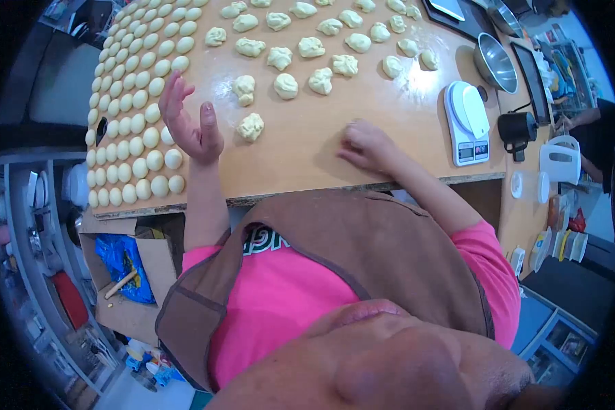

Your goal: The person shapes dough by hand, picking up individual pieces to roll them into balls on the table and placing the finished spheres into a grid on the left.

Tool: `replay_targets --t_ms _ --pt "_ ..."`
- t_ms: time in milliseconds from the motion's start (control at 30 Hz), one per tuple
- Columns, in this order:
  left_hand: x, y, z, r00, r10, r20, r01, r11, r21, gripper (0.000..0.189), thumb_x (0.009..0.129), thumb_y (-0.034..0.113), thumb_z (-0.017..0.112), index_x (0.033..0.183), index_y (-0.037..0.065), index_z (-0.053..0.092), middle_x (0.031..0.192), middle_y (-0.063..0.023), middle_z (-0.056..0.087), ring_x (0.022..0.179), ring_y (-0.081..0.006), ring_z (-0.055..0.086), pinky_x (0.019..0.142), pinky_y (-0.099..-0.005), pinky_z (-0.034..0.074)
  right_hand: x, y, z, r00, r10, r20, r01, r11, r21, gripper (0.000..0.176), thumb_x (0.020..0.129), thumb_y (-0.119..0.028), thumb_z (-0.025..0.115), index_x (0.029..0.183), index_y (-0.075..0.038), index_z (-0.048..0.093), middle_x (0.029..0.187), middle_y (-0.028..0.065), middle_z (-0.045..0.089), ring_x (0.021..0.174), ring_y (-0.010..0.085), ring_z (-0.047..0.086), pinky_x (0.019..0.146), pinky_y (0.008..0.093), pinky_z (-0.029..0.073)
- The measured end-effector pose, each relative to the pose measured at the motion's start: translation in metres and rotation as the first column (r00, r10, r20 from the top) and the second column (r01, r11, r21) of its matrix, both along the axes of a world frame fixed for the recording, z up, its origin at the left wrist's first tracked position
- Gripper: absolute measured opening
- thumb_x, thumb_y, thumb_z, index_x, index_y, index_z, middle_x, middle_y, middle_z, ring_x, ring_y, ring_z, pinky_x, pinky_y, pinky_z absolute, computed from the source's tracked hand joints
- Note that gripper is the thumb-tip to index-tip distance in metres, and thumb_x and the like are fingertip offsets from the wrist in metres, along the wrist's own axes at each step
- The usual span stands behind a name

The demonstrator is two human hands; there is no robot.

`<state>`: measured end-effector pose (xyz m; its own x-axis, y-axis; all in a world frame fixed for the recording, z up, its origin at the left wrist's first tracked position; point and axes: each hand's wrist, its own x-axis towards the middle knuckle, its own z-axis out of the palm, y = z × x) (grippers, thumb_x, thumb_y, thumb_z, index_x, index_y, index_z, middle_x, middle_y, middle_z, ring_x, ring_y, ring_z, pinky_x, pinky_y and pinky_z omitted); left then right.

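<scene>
My left hand [193, 123] is raised at the edge of the rows of smooth dough balls [137, 124], its fingers apart and the thumb standing off, nothing in it. My right hand [369, 147] rests low on the wooden table [287, 164] with its fingers curled in; whatever may be under them is hidden. Between the hands lies a rough dough lump [251, 128], closer to my left hand. Another lump [244, 89] sits just beyond it. Several more uneven dough pieces [311, 47] are spread across the far middle of the table.
A white kitchen scale [467, 126] stands to the right, with a metal bowl [496, 63] behind it. Past the scale are a black cup [517, 130] and a white plastic container [560, 160]. Another person's arm [581, 119] shows at far right. Below left is an open cardboard box [158, 263].
</scene>
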<state>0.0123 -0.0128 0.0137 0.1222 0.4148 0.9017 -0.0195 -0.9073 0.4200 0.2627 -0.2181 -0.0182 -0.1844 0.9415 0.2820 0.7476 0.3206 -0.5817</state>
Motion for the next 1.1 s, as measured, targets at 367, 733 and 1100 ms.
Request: replay_targets --t_ms 367,733,1100 --pt "0.000 -0.002 0.000 1.000 0.003 0.026 -0.003 1.000 -0.010 0.048 0.087 0.013 0.057 0.130 -0.002 0.043 0.132 -0.0211 0.044 0.119 -0.0300 0.046 0.087 -0.0372 0.048 0.021 -0.014 -0.005 0.986 -0.157 0.058 0.159 0.986 -0.040 0.027 0.076 -0.019 0.074 0.078 -0.003 0.052 0.078 0.0143 0.053 0.075 0.0321 0.052 0.068 0.0393 0.044" --pt "0.000 -0.002 -0.002 0.999 0.020 0.041 -0.018 0.999 -0.046 0.045 0.087 0.013 0.057 0.127 -0.002 0.046 0.130 -0.0223 0.048 0.116 -0.0304 0.048 0.084 -0.0375 0.049 0.022 0.002 0.005 0.964 -0.244 0.105 0.249 0.968 -0.041 0.029 0.076 -0.022 0.073 0.081 -0.004 0.050 0.080 0.0128 0.052 0.078 0.0329 0.052 0.070 0.0410 0.045" --pt "0.000 -0.004 0.001 1.000 0.009 0.001 -0.009 1.000 0.016 0.044 0.087 0.013 0.057 0.127 -0.001 0.047 0.130 -0.0206 0.046 0.117 -0.0293 0.047 0.085 -0.0370 0.048 0.002 0.012 0.000 0.970 -0.239 0.041 0.241 0.970 -0.037 0.028 0.075 -0.019 0.074 0.083 -0.003 0.051 0.077 0.0132 0.052 0.075 0.0335 0.053 0.068 0.0414 0.045"
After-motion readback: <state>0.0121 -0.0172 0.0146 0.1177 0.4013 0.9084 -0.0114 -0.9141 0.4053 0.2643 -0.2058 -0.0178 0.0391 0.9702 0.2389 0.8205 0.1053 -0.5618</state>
